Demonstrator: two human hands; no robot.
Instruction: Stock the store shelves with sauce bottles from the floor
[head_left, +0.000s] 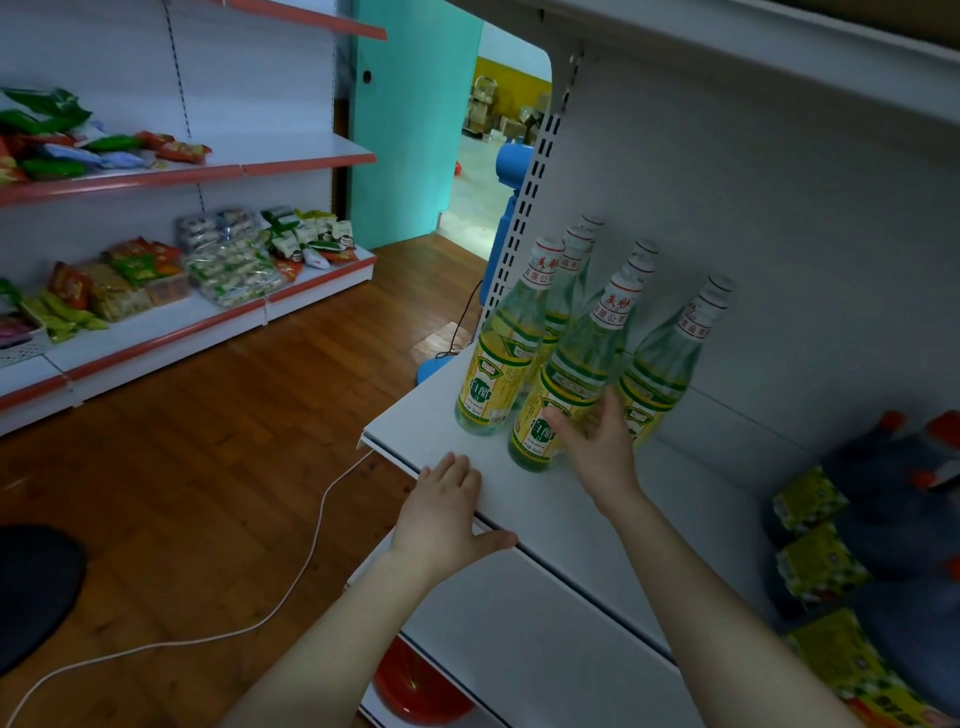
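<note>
**Right hand on the front bottle, left hand on the shelf edge**

The right hand's fingers (610, 410) are spread apart and fairly straight, laid against the lower label of the front sauce bottle (563, 379); the thumb reaches across the label, and nothing is clamped. The right hand (597, 447) comes in over the white shelf (441, 415) from its front edge. The left hand's fingers (452, 470) lie straight and close together on that front edge. The left hand (447, 514) rests flat there, holding nothing, thumb stretched along the lip.

The touched bottle stands upright on the shelf, nearest its front edge. It is clear glass with a yellow-green label and a white cap. More such bottles (498, 358) stand in rows behind and beside it, towards the shelf's back panel. Farther along the shelf lie dark bottles with orange caps (883, 519).

Below the shelf, a red object (410, 686) sits on a lower level. A white cable (311, 561) runs over the wooden floor (208, 467) in front of the shelf. Across the floor from the shelf, another rack holds snack packets (156, 275).
</note>
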